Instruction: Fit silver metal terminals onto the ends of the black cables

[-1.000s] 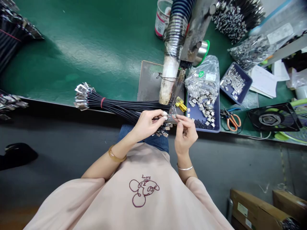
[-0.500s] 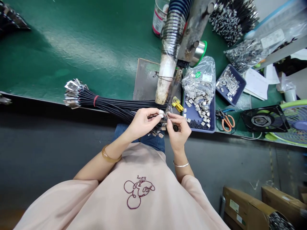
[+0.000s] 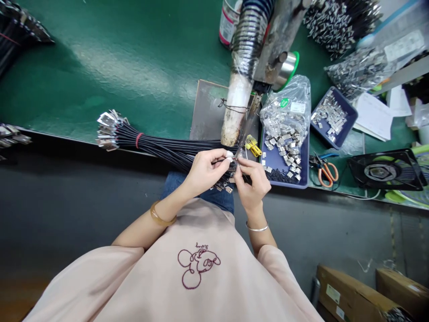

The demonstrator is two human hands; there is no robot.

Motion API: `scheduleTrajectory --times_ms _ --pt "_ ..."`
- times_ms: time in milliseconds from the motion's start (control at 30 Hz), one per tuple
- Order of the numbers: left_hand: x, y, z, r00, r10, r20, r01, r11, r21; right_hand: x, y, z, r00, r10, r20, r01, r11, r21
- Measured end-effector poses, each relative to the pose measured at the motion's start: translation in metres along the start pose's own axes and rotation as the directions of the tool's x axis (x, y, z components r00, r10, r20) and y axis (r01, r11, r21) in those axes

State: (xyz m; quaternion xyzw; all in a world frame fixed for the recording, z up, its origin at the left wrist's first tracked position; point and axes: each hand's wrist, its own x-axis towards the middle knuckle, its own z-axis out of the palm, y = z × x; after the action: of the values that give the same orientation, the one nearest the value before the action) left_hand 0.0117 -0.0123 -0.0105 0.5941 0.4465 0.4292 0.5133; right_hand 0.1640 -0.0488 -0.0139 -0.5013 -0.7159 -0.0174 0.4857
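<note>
A bundle of black cables [image 3: 157, 145] with metal connector ends, tied with a red band, lies across the green bench edge and over my lap. My left hand [image 3: 204, 172] pinches one cable end between thumb and fingers. My right hand [image 3: 251, 181] is closed in a pinch on a small metal shell, touching the same cable end just below the tip of the soldering tool [image 3: 248, 120]. Both hands meet in front of the blue tray [image 3: 301, 167] of loose metal shells.
A wrapped hose and metal arm [image 3: 248, 49] hang over a grey plate [image 3: 206, 112]. A plastic bag of shells [image 3: 284, 114], a second blue tray [image 3: 335, 117], orange scissors [image 3: 326, 172], a black fan [image 3: 382, 172] and cardboard boxes [image 3: 348, 295] lie to the right.
My right hand has drawn in closer to my left hand, and both fingertips now meet at the cable end. The view shifted slightly.
</note>
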Motion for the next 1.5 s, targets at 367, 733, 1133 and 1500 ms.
scheduleTrajectory --times_ms 367,733,1133,1500 --pt "0.000 0.003 -0.001 1.000 -0.016 0.021 0.016 1.000 -0.013 -0.003 0.001 -0.003 0.997 -0.073 0.008 0.073 0.997 -0.031" --pt "-0.004 0.007 -0.005 0.997 -0.002 0.081 0.000 1.000 0.025 -0.002 -0.002 -0.008 1.000 0.007 0.002 -0.007 0.999 -0.032" --pt "-0.003 0.001 -0.002 0.998 0.062 0.011 -0.063 0.993 0.095 0.013 -0.006 -0.014 0.929 0.315 0.196 -0.342 0.931 0.125" --pt "-0.001 0.007 0.000 0.999 0.035 -0.006 -0.034 0.992 0.122 0.019 -0.004 -0.015 0.933 0.278 0.227 -0.314 0.939 0.139"
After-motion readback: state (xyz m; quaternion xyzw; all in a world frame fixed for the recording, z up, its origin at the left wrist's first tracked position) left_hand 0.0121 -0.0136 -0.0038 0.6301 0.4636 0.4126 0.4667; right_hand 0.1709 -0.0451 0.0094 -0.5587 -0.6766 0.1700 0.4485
